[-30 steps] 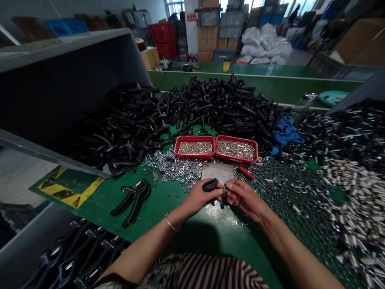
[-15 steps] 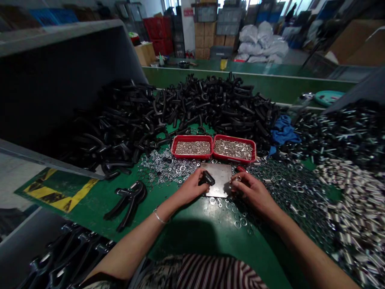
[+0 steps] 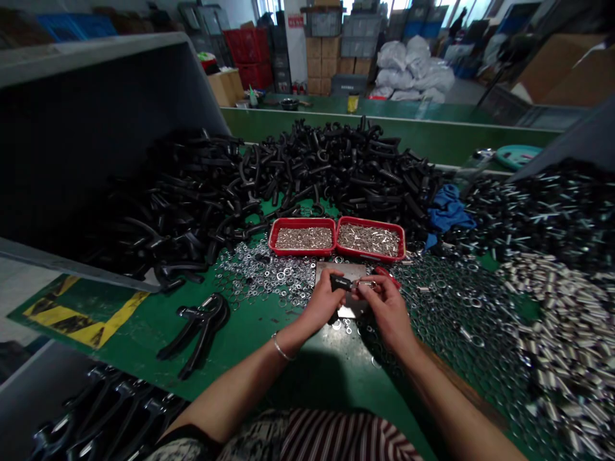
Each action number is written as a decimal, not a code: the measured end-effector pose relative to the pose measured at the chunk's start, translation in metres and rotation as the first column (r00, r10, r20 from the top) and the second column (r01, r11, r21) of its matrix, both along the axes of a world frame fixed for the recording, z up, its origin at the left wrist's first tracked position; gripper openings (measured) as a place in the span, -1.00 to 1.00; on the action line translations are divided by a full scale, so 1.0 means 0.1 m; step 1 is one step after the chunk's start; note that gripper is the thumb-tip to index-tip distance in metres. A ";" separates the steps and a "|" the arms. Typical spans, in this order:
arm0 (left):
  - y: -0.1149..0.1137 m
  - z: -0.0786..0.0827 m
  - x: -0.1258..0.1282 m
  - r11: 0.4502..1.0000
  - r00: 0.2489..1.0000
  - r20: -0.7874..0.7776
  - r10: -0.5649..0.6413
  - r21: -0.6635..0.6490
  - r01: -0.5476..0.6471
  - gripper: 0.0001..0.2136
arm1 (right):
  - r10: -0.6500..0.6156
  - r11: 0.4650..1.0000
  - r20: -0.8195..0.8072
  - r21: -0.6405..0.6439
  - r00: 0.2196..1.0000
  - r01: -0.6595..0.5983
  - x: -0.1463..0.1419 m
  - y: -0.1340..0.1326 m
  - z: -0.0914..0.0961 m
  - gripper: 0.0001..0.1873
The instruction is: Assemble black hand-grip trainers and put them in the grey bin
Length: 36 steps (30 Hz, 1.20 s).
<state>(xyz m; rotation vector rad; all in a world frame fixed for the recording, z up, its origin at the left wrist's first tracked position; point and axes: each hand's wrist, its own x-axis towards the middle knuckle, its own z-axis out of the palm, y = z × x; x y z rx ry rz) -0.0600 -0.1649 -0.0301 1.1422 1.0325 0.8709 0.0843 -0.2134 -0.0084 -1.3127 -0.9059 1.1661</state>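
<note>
My left hand (image 3: 323, 302) is closed around a small black handle-like part (image 3: 341, 282) with pale lettering on its side. At the part's right end, my right hand (image 3: 388, 308) pinches a silvery ribbed piece (image 3: 366, 283) that looks like a coil spring; fingers partly cover it. The two pieces meet or nearly meet; I cannot tell if they are joined. Both hands are over a flat metal plate (image 3: 353, 311). Beside my right fingers lies a red object (image 3: 387, 276), mostly hidden.
Two red trays (image 3: 302, 252) of small metal pins stand behind the plate. Washers and rings (image 3: 283, 278) are scattered around. A black clamp (image 3: 199, 330) lies left. Black handles (image 3: 317, 166) pile up behind, metal sleeves (image 3: 567, 346) at right, a blue cloth (image 3: 449, 208) nearby.
My hands have come together over the plate. The black part has turned to point right, and the ribbed piece in my right hand is now at its end.
</note>
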 end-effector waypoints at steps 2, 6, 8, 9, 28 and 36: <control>-0.02 0.02 -0.01 0.999 1.000 -0.008 -0.031 -0.010 0.031 -0.65 | -0.005 1.000 0.079 0.027 0.997 0.003 0.00 0.03 -0.03 -0.64; -0.07 0.16 -0.11 0.936 0.938 0.121 -0.325 -0.103 0.338 -0.58 | 0.103 0.993 0.086 0.042 0.991 -0.107 0.10 0.14 -0.09 -0.70; -0.09 0.24 -0.16 0.855 0.853 0.229 -0.470 -0.123 0.504 -0.56 | 0.182 0.983 -0.016 -0.002 0.983 -0.182 0.13 0.21 -0.09 -0.70; -0.09 0.27 -0.17 0.831 0.823 0.276 -0.496 -0.125 0.542 -0.58 | 0.211 0.977 -0.069 -0.026 0.975 -0.213 0.12 0.24 -0.09 -0.69; 0.45 0.37 -0.36 0.992 0.880 0.460 0.118 -0.092 -0.085 -0.79 | -0.014 0.993 0.999 0.018 0.037 -0.116 2.33 0.15 -0.43 -0.78; 0.36 0.29 -0.15 0.985 0.948 0.280 0.152 0.037 -0.169 -0.74 | 0.071 0.973 0.978 -0.111 -0.195 -0.203 2.24 0.32 -0.34 -0.78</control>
